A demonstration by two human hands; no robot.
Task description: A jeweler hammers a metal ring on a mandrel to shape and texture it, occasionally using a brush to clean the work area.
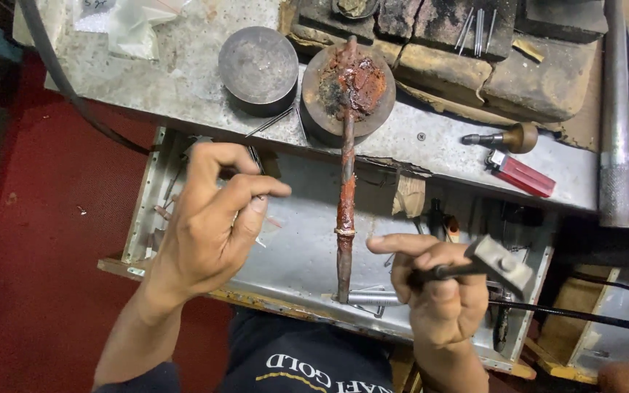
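Observation:
My left hand (209, 222) hovers over the open metal drawer (296, 255), its thumb and fingers pinched on a thin metal pin that is barely visible. My right hand (438, 287) grips a small hammer (500, 263) with a dark handle and a grey square head, held just right of a long rusty red-coated rod (346, 189). The rod runs from a round rusty dish (349, 87) on the bench down to the drawer's front edge.
A round metal tin (258, 65) stands left of the dish. Worn blocks (489, 69), a red lighter (522, 175), a wooden-knobbed tool (504, 138) and a steel tube (615, 116) lie on the bench. A black cable (576, 314) runs at the right. Red floor lies to the left.

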